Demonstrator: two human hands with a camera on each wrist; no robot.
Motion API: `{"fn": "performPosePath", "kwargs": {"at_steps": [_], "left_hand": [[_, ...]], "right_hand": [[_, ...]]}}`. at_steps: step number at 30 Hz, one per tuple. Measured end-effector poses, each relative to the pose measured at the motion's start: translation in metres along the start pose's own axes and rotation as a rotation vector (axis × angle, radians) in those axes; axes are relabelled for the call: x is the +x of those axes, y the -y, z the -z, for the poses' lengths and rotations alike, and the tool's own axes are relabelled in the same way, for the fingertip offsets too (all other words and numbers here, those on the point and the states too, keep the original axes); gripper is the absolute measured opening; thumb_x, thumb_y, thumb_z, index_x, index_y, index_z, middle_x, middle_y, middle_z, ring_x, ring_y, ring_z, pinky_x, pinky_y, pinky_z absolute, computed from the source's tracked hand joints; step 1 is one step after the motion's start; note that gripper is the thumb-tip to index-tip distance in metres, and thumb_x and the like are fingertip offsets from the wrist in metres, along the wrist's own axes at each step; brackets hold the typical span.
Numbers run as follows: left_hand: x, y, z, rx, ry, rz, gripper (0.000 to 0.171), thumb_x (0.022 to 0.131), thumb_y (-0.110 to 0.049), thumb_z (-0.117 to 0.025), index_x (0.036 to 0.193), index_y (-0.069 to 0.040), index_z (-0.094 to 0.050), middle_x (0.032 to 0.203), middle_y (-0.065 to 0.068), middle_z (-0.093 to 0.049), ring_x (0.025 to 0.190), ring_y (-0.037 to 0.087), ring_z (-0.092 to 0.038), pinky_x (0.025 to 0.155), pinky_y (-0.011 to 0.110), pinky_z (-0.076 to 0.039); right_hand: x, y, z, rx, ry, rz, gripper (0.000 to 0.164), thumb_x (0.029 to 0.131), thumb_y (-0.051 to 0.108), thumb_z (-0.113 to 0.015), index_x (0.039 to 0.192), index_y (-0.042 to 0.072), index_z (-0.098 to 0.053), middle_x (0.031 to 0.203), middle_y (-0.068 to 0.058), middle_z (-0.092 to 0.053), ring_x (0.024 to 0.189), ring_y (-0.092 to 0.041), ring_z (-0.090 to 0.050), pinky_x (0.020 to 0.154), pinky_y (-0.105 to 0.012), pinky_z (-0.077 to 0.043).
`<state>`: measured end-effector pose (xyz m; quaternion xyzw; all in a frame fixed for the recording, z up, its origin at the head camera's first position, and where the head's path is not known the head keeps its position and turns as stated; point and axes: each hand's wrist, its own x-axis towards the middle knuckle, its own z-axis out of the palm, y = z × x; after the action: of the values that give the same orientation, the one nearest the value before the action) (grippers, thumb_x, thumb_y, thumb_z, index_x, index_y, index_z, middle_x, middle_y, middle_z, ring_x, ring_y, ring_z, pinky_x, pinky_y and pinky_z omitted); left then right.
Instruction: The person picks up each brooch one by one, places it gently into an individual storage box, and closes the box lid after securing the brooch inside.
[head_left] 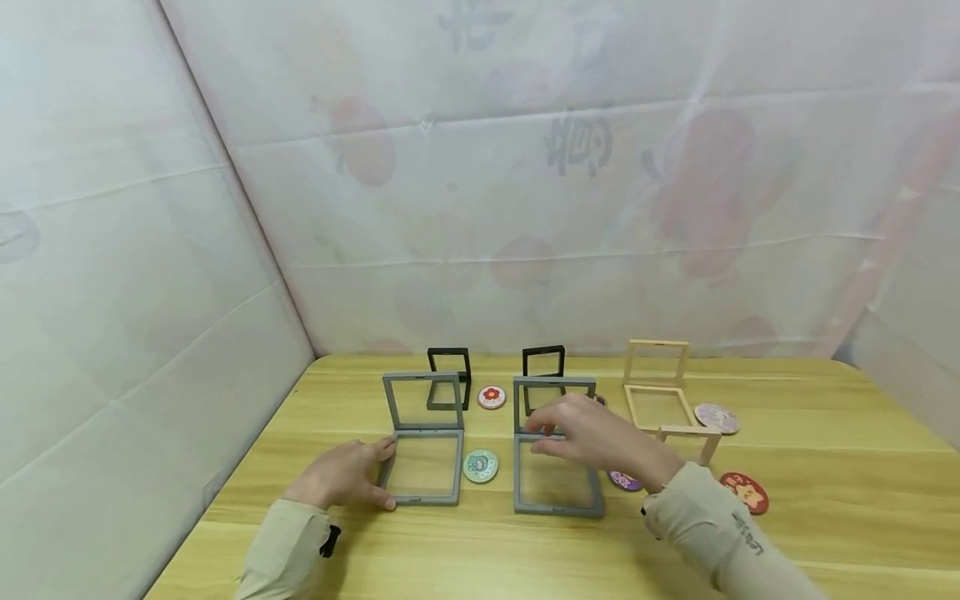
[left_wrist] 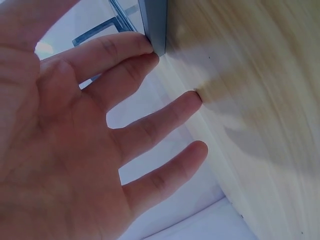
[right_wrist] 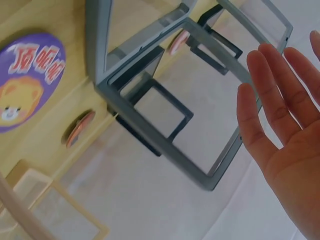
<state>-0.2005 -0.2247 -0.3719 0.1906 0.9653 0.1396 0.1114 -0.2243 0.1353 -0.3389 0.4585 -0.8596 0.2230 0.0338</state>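
The grey frames [head_left: 429, 430] look matt plastic, the purple badge [right_wrist: 32, 80] glossy, the tabletop [head_left: 450, 554] smooth wood, the backdrop [head_left: 465, 200] cloth.

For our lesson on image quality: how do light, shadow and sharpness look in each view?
Head: even light, faint print on the cloth; left wrist: dim, with soft shadows on the table beside the left hand, a small bright patch at upper left; right wrist: slightly soft, the purple badge legible.

1. Down low, the left hand [head_left: 347, 477], thumb [head_left: 385, 499] spread well apart from its extended fingers [left_wrist: 155, 127]!
2. Across from it, the right hand [head_left: 588, 429] hovers, back upward, fingers reaching loosely leftward!
3. And both sleeved forearms [head_left: 716, 525] slant inward from either side!
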Motion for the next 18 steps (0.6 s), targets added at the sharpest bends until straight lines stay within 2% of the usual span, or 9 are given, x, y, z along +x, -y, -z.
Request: {"fn": "performPosePath", "kwargs": {"at_steps": [7,12,18], "left_hand": [[0.000,-0.004,0.000,0.022,0.003,0.033,0.085,0.072,-0.031,-0.091,0.139,0.006,-0.056,0.150,0.019,-0.049,0.127,0.047,-0.053,0.105,0.058,-0.041],[0.001,-0.006,-0.001,0.014,0.004,0.047,0.084,0.071,-0.029,-0.091,0.139,0.006,-0.057,0.150,0.019,-0.049,0.127,0.048,-0.053,0.105,0.059,-0.041],[0.001,-0.006,0.000,0.021,0.012,0.062,0.083,0.072,-0.030,-0.091,0.140,0.005,-0.057,0.151,0.017,-0.048,0.127,0.048,-0.052,0.105,0.058,-0.042]], "right_hand": [[0.009,0.007,-0.012,0.017,0.010,-0.018,0.015,0.094,0.010,-0.072,0.108,0.004,-0.076,0.104,-0.008,-0.075,0.089,-0.016,-0.071,0.076,-0.030,-0.058],[0.014,0.012,-0.017,0.008,0.017,-0.031,0.016,0.096,0.014,-0.072,0.109,0.006,-0.076,0.105,-0.007,-0.075,0.089,-0.014,-0.070,0.074,-0.030,-0.057],[0.019,0.013,-0.022,0.005,0.029,-0.019,0.018,0.095,0.014,-0.073,0.108,0.003,-0.076,0.105,-0.010,-0.075,0.090,-0.022,-0.072,0.077,-0.030,-0.058]]}}
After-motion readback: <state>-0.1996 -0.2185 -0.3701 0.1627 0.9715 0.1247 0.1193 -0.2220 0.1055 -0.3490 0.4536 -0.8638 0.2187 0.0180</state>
